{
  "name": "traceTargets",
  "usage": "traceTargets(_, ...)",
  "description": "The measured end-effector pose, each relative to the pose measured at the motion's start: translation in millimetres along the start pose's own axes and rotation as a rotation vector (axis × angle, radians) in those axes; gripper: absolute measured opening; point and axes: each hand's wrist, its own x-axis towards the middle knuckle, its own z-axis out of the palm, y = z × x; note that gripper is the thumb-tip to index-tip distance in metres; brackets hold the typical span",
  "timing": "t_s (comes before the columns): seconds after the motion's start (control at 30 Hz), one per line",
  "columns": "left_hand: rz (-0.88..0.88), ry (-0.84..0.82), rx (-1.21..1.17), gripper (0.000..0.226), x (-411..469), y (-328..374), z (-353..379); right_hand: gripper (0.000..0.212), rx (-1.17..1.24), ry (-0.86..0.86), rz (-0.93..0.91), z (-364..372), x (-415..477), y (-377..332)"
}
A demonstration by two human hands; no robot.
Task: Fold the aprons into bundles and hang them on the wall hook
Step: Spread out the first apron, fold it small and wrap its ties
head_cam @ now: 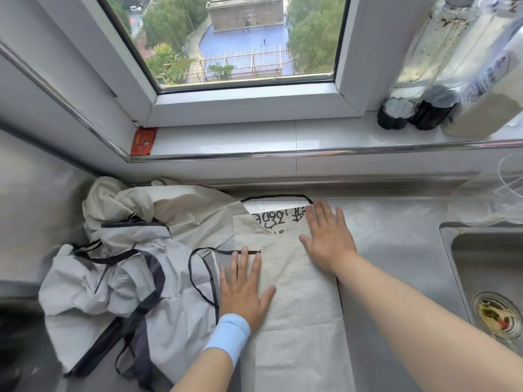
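Head view: both hands [329,239] flat on cream apron [294,301], black print illegible

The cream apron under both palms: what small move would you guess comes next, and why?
Probably fold its near end up toward the printed top. The cream apron already lies as a long narrow strip, pressed flat by the left hand and right hand, so it likely needs shortening into a bundle. The grey apron waits crumpled.
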Motion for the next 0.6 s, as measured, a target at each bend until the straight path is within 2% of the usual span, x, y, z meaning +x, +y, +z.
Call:
traceTargets(0.1, -0.024, -0.041, -0.003, 0.082, -2, -4, 2, 0.074, 0.052, 0.212, -0.002, 6, -17, -16)
traceTargets(0.17, -0.017, -0.041, 0.019, 0.085, 14, -7, -4, 0.072, 0.131, 0.267, -0.056, 20, -39, -33)
traceTargets(0.27, -0.031, -0.13, 0.006, 0.086, 36, -12, -21, 0.072, 0.194, 0.197, -0.079, 44, -74, -57)
traceTargets(0.37, -0.044, -0.082, 0.003, 0.084, 27, -20, -31, 0.073, 0.165, 0.145, -0.058, 58, -87, -60)
traceTargets(0.6, 0.069, -0.087, 0.243, 0.067, -41, -92, -18, 0.086, 0.066, 0.062, -0.061, 39, -87, -45)
